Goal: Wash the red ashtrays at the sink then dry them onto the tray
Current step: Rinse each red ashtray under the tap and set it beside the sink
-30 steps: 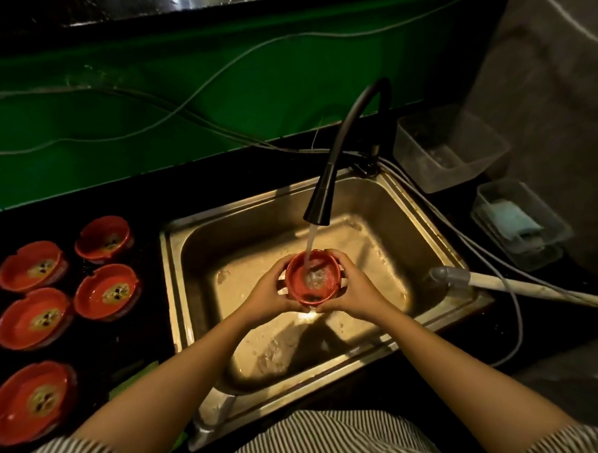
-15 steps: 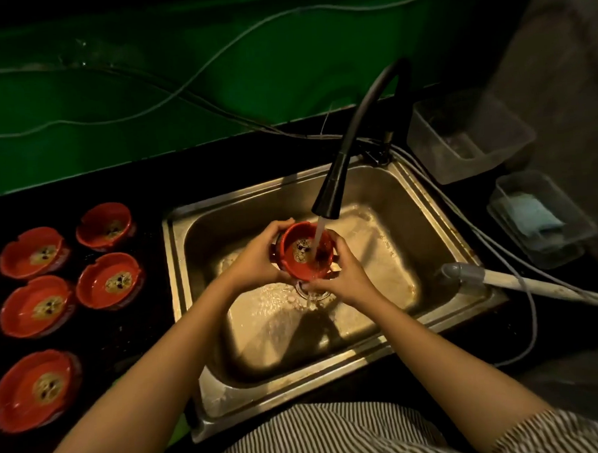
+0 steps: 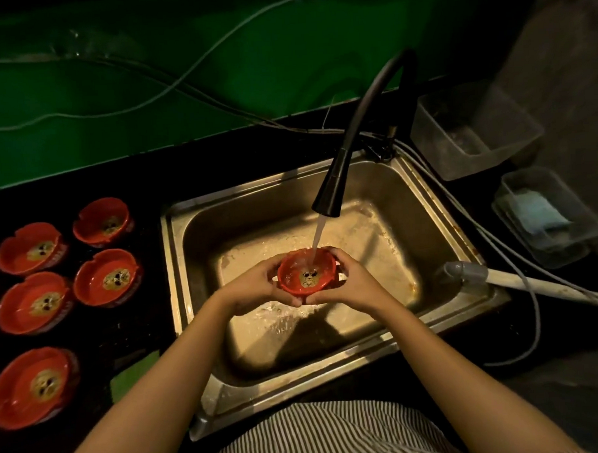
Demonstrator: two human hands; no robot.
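- A small round red ashtray (image 3: 306, 271) with a little face picture inside was held open side up, over the shiny metal sink (image 3: 437, 199), so water could fill it.
- Water ran from the bent black tap (image 3: 337, 183) onto its far rim.
- The left hand (image 3: 255, 287) and the right hand (image 3: 348, 281) were close together, fingers curled round the ashtray's two sides, likely to keep the wet thing from slipping.
- Five more red ashtrays (image 3: 105, 277) waited on the dark bench (image 3: 151, 321), left of the sink.
- No drying tray could be clearly seen.
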